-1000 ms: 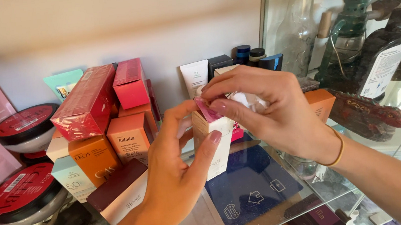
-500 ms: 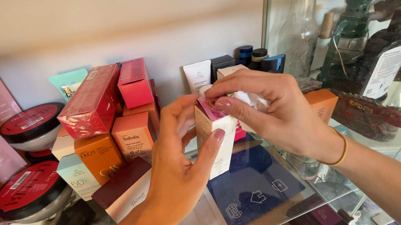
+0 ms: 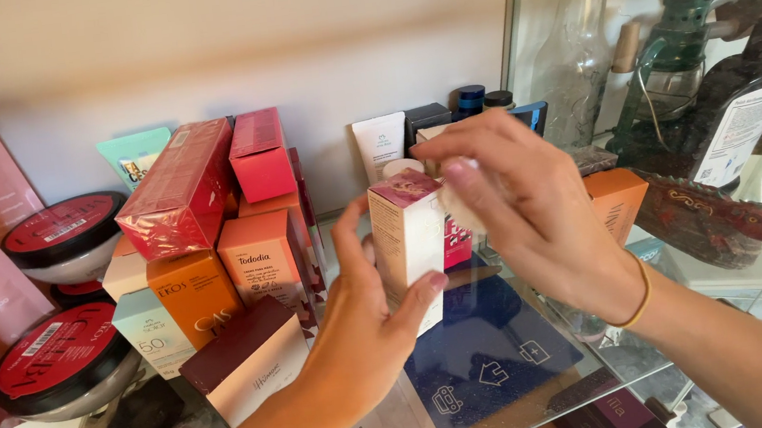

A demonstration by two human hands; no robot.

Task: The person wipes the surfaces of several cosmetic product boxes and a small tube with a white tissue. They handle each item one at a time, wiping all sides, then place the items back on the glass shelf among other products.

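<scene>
Now box [image 3: 411, 239] upright between both hands.

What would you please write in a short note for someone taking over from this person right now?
Left hand: holds a small white carton upright over the glass shelf, thumb on its front.
Right hand: fingers at the carton's top, pinching something white; what it is cannot be told.
Around: stacked red and orange boxes to the left, a blue sheet on the shelf below the hands.
Done: carton is lifted off the shelf.
Left: whatever is being worked at the carton's top is not yet clear of it.
</scene>
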